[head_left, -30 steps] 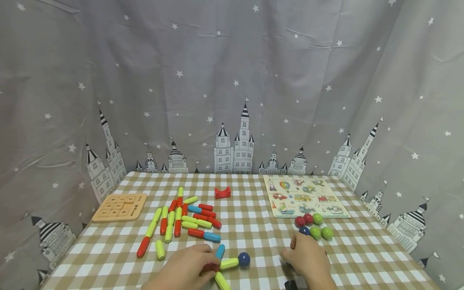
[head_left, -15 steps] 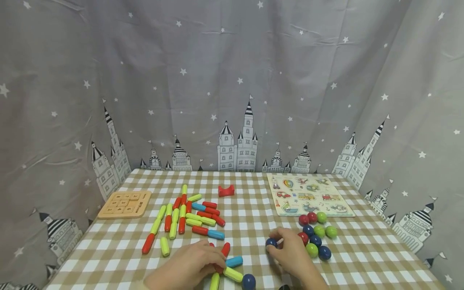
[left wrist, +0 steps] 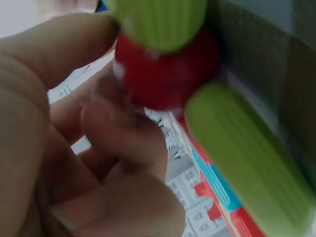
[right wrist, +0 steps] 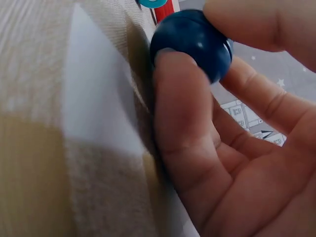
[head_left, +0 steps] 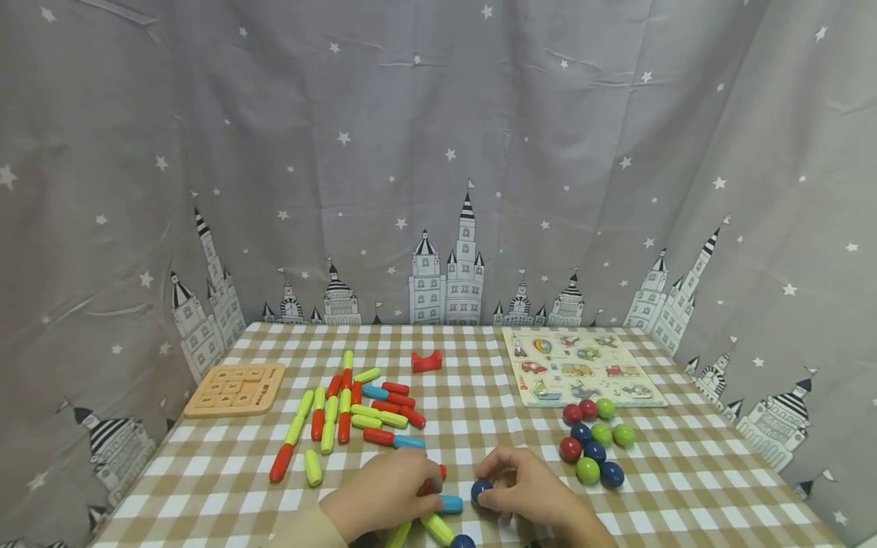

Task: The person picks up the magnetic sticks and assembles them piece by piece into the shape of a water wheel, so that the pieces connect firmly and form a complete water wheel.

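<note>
My left hand (head_left: 390,491) pinches a red ball (left wrist: 168,74) from which yellow-green sticks (left wrist: 247,158) stick out. In the head view that ball is mostly covered by my fingers. A blue stick (head_left: 451,504) and a yellow-green stick (head_left: 436,528) point out to the right of the hand; another dark blue ball (head_left: 463,541) sits at the yellow-green one's end, cut by the lower edge. My right hand (head_left: 534,491) holds a dark blue ball (right wrist: 197,42) between thumb and fingers, close to the tip of the blue stick and seemingly just apart from it.
Loose red, blue and yellow-green sticks (head_left: 329,426) lie left of centre. Several balls (head_left: 594,452) cluster at right, before a picture puzzle board (head_left: 582,369). A wooden number puzzle (head_left: 235,390) lies far left, a red notched block (head_left: 426,361) at the back. Checked cloth (head_left: 473,396) covers the table.
My right hand has carried the dark blue ball leftward from the ball cluster to beside the blue stick. My left hand has shifted slightly right, and the joined sticks have turned in its grip.
</note>
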Action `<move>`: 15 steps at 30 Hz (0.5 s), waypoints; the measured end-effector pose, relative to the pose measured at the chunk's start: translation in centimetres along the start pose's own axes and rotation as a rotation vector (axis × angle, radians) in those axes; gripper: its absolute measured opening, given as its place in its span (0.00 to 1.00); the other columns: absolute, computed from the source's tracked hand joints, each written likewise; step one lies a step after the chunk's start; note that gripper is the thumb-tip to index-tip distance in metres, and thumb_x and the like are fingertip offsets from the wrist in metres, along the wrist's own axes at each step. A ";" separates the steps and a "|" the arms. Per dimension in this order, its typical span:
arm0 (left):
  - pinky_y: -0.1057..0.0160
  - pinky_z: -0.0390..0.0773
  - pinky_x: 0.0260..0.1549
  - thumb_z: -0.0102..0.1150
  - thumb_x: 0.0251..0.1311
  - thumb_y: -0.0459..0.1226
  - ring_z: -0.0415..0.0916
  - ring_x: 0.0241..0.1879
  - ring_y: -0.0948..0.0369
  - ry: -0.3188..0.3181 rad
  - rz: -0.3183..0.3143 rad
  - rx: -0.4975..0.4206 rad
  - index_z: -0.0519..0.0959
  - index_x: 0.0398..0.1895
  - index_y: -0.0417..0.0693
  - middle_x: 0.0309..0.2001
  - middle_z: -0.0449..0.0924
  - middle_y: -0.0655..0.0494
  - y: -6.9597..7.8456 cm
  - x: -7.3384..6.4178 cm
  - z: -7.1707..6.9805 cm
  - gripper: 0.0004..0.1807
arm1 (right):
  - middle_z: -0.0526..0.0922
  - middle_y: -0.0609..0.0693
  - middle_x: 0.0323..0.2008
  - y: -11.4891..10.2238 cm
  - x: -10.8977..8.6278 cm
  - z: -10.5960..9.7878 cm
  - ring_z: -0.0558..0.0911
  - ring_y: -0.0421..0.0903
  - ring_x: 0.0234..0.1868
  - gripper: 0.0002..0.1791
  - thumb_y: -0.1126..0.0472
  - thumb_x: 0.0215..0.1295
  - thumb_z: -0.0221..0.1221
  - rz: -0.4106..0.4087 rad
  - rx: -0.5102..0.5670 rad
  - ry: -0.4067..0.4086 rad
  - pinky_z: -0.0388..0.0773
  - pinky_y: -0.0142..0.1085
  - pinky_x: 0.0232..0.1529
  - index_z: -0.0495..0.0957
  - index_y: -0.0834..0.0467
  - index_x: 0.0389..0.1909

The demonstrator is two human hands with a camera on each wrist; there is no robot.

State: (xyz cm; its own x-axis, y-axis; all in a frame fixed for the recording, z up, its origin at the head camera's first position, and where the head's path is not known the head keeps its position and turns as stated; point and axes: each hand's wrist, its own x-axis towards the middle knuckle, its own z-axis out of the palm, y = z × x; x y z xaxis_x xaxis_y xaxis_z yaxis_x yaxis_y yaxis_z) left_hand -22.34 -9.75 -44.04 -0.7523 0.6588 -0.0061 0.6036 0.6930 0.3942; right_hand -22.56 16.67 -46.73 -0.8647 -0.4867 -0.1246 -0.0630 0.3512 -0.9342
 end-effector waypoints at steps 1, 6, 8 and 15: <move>0.70 0.70 0.25 0.68 0.65 0.51 0.67 0.24 0.73 -0.006 -0.002 0.006 0.87 0.30 0.62 0.24 0.72 0.74 0.1 0.3 0.2 0.08 | 0.84 0.50 0.37 0.1 0.0 0.0 0.81 0.40 0.26 0.14 0.63 0.61 0.70 -0.003 0.001 -0.006 0.77 0.29 0.25 0.82 0.61 0.46; 0.69 0.69 0.23 0.67 0.65 0.53 0.67 0.22 0.72 0.004 -0.018 0.008 0.83 0.25 0.62 0.21 0.72 0.73 0.2 0.9 0.7 0.13 | 0.86 0.50 0.37 0.1 0.0 -0.2 0.83 0.41 0.29 0.14 0.62 0.62 0.70 -0.005 0.018 -0.021 0.79 0.31 0.29 0.82 0.60 0.47; 0.69 0.69 0.24 0.67 0.65 0.52 0.66 0.23 0.72 0.013 -0.022 0.006 0.82 0.26 0.61 0.22 0.72 0.73 0.1 0.9 0.8 0.13 | 0.86 0.51 0.36 0.0 0.0 -0.3 0.84 0.42 0.30 0.14 0.62 0.62 0.70 0.003 0.031 -0.013 0.80 0.32 0.30 0.82 0.60 0.46; 0.68 0.70 0.26 0.67 0.67 0.48 0.66 0.25 0.72 0.032 -0.022 0.020 0.80 0.32 0.59 0.27 0.71 0.71 0.2 0.6 0.5 0.08 | 0.86 0.49 0.32 -0.3 0.0 -0.2 0.81 0.40 0.27 0.16 0.64 0.60 0.70 -0.027 -0.029 -0.019 0.76 0.29 0.27 0.82 0.57 0.49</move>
State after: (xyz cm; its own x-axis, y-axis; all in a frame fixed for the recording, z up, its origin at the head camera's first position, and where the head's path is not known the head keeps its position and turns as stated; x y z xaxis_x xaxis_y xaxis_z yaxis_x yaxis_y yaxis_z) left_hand -22.54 -9.08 -44.48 -0.7735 0.6336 0.0144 0.5914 0.7134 0.3759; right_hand -22.63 16.72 -46.38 -0.8527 -0.5114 -0.1061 -0.1010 0.3608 -0.9272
